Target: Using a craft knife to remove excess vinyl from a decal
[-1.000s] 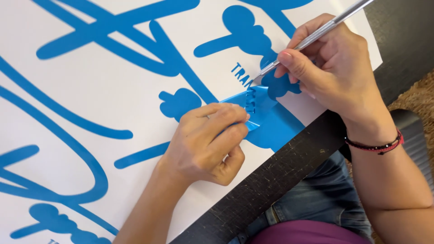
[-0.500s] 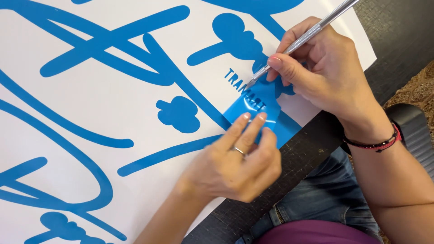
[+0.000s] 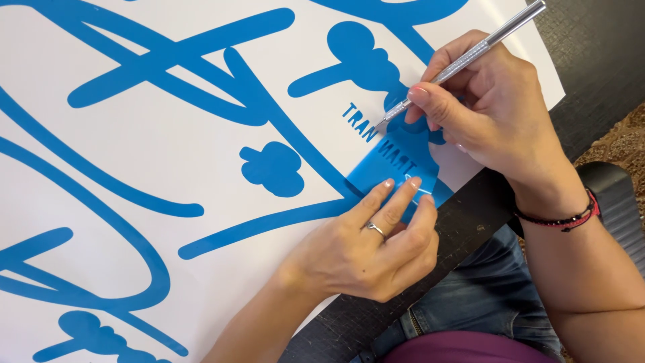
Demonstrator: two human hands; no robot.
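White backing sheet (image 3: 168, 168) with bold blue vinyl strokes covers most of the dark worktop (image 3: 591, 54), its near edge running diagonally from lower left to upper right past the person's lap. Next in size, a solid blue vinyl patch (image 3: 386, 171) lies at that near edge, with a row of small cut letters just above it and to its left. Left hand (image 3: 366, 252) rests flat below the patch, fingers stretched and pressed onto its lower margin, gripping nothing; a ring sits on one finger. Right hand (image 3: 494, 114) is closed in a pen grip around a slim silver craft knife (image 3: 463, 57), a beaded bracelet (image 3: 561, 218) at the wrist. Knife long axis runs diagonally, handle end toward the upper right, blade tip pointing down and left. Tip (image 3: 380, 126) sits at the letter row, directly above the patch and up and away from the left fingertips, close but not touching them. Right hand is plainly the nearer to the letters; actual blade contact with the vinyl cannot be confirmed.
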